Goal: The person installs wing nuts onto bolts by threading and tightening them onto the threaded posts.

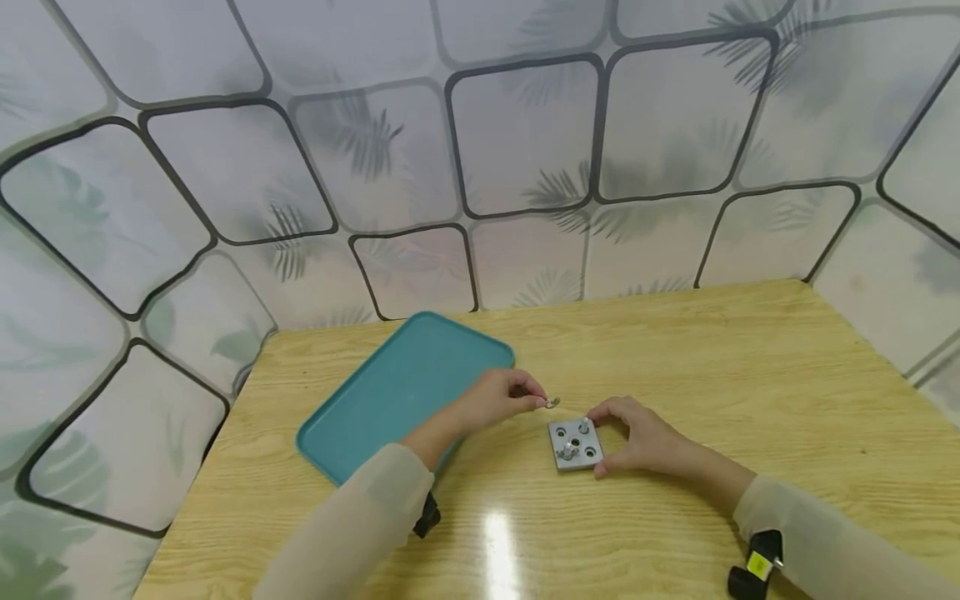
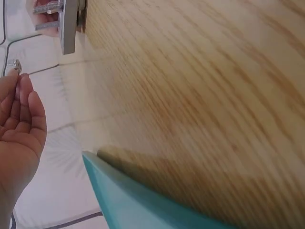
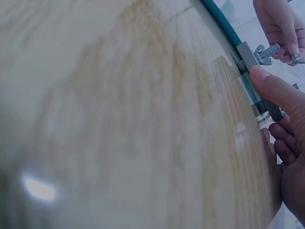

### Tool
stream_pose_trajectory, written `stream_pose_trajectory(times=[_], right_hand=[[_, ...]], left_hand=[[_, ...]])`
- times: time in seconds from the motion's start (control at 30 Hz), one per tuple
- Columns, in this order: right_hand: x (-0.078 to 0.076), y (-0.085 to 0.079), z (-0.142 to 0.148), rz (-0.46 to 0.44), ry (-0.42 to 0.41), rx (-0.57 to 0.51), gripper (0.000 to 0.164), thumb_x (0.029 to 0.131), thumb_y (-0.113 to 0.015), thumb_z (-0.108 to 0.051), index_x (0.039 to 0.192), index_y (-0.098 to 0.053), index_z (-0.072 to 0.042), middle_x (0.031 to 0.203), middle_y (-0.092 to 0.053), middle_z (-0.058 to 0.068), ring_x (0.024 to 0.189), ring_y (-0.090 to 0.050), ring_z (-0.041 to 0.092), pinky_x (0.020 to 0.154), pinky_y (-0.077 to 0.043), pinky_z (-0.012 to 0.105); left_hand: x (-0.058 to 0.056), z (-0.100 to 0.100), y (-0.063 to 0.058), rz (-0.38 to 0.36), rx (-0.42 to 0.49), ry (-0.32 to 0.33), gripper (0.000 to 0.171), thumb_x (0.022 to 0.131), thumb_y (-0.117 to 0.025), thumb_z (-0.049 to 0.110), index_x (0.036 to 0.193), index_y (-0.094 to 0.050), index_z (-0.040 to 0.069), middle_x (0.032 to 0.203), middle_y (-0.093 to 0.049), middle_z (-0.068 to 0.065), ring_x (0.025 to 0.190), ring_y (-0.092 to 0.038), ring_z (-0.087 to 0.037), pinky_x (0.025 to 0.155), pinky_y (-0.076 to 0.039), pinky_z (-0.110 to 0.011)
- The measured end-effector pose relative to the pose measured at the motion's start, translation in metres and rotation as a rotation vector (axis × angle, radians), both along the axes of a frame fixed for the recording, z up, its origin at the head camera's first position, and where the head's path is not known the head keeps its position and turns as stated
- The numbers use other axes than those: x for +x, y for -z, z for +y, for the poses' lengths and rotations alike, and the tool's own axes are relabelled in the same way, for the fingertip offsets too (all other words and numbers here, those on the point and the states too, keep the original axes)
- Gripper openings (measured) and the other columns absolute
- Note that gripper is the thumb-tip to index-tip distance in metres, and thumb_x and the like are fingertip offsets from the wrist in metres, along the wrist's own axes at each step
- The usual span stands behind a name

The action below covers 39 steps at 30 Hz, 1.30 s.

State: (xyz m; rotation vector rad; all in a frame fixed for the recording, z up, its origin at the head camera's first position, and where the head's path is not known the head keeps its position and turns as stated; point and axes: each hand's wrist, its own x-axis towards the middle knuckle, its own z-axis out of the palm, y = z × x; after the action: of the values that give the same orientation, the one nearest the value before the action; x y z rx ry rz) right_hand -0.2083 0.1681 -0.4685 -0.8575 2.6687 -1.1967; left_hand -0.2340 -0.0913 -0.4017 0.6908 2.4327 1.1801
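A square grey metal plate (image 1: 581, 462) with several holes lies close over the table, right of the tray. My right hand (image 1: 651, 437) grips its right side, thumb at the near corner and fingers at the far one. Two threaded bolts stand up from the plate; the far-right bolt (image 1: 584, 425) is bare. Around the other sits a wing nut (image 3: 260, 53), seen edge-on in the right wrist view. Between thumb and fingertip my left hand (image 1: 495, 400) pinches a small silvery wing nut (image 1: 552, 403), held in the air just left of and beyond the plate.
A teal tray (image 1: 397, 392) lies at an angle on the left of the wooden table (image 1: 720, 367), under my left forearm. Behind the table hangs a patterned curtain (image 1: 525, 142). Black straps with cameras (image 1: 756, 567) are on my wrists.
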Motion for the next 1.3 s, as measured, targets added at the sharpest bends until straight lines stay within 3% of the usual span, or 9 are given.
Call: stream_pose_trajectory(times=[0.23, 0.47, 0.67, 0.9, 1.3], right_hand=[[0.0, 0.0, 0.0, -0.001, 0.003, 0.009, 0.068, 0.054, -0.083, -0.047, 0.109, -0.058, -0.015, 0.108, -0.057, -0.007, 0.101, -0.048, 0.014, 0.089, -0.038, 0.034], [-0.001, -0.002, 0.0, -0.013, -0.004, 0.009, 0.068, 0.054, -0.083, -0.047, 0.109, -0.058, -0.015, 0.109, -0.057, -0.007, 0.103, -0.047, 0.014, 0.09, -0.037, 0.036], [0.0, -0.001, 0.0, 0.004, -0.016, -0.01, 0.066, 0.054, -0.083, -0.046, 0.108, -0.057, -0.017, 0.109, -0.058, -0.009, 0.1, -0.045, 0.011, 0.087, -0.038, 0.032], [-0.001, 0.0, 0.0, -0.015, -0.022, -0.047, 0.064, 0.055, -0.083, -0.044, 0.107, -0.057, -0.017, 0.105, -0.058, -0.01, 0.096, -0.044, 0.009, 0.084, -0.037, 0.026], [0.0, -0.002, 0.0, -0.025, -0.004, -0.005, 0.067, 0.056, -0.083, -0.046, 0.109, -0.058, -0.015, 0.109, -0.056, -0.006, 0.101, -0.046, 0.013, 0.088, -0.039, 0.031]], left_hand=[[-0.003, 0.013, 0.005, 0.042, -0.023, 0.047, 0.011, 0.087, -0.061, 0.025, 0.091, -0.066, 0.016, 0.086, -0.067, 0.006, 0.077, -0.058, -0.001, 0.07, -0.047, -0.019], [-0.004, 0.029, 0.009, 0.031, 0.042, 0.069, 0.011, 0.087, -0.061, 0.02, 0.093, -0.065, 0.012, 0.089, -0.067, 0.003, 0.08, -0.059, -0.002, 0.074, -0.047, -0.017], [-0.001, 0.038, 0.012, 0.025, 0.046, 0.087, 0.012, 0.087, -0.061, 0.021, 0.095, -0.066, 0.013, 0.09, -0.066, 0.004, 0.08, -0.058, 0.0, 0.073, -0.046, -0.016], [-0.001, 0.042, 0.016, 0.033, 0.049, 0.086, 0.012, 0.087, -0.062, 0.023, 0.093, -0.068, 0.015, 0.088, -0.067, 0.007, 0.078, -0.056, 0.002, 0.071, -0.046, -0.015], [-0.001, 0.042, 0.017, 0.038, 0.038, 0.108, 0.013, 0.087, -0.062, 0.023, 0.094, -0.067, 0.015, 0.09, -0.066, 0.008, 0.08, -0.056, 0.002, 0.072, -0.045, -0.015]])
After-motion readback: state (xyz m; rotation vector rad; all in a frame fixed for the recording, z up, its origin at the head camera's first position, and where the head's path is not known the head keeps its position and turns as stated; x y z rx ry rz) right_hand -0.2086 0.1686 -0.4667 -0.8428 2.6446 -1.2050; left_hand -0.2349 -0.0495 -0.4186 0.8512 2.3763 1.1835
